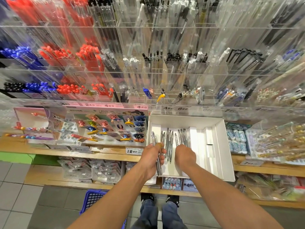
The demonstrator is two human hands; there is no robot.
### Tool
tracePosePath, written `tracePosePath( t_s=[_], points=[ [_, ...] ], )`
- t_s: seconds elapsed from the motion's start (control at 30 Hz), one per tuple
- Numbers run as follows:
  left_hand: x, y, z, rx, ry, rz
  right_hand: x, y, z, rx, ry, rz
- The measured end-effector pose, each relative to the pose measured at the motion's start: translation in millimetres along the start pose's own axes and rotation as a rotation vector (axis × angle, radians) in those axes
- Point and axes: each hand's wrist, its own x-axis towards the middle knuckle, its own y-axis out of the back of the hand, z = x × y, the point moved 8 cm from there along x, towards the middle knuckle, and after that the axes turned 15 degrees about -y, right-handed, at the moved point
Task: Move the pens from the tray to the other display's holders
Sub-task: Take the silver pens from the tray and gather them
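1. The left hand (152, 158) grips a bunch of clear pens (156, 156) at the tray's (219, 146) left edge, lower centre.
2. The right hand (184, 156) curls down over the loose pens (170, 142); whether it pinches one, I cannot tell.
3. Best gather a few, tips aligned, before lifting to the clear holders (165, 96) above.

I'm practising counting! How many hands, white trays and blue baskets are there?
Bare hands: 2, the left hand holding a bunch of clear pens, and the right hand
White cardboard tray: 1
Blue plastic basket: 1
Total: 4
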Motion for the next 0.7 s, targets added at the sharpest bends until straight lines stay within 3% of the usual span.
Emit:
tracePosePath(
  t_s=[0.2,0.3,0.5,0.7],
  points=[
    [-0.2,0.1,-1.1,0.014,0.002,0.001,-1.4,-6.1,3.4,0.073,-0.008,-0.129],
    [0.4,0.1,-2.2,0.019,0.001,0.003,-1.8,5.7,9.7,0.277,0.008,-0.160],
    [3.2,-8.5,2.2,0.033,-0.045,0.001,-48.2,48.9,11.3,0.763,0.253,-0.313],
    [7.2,-20.4,1.0,-0.019,-0.016,-0.048,-84.7,56.1,11.4,0.787,0.352,-0.409]
  ],
)
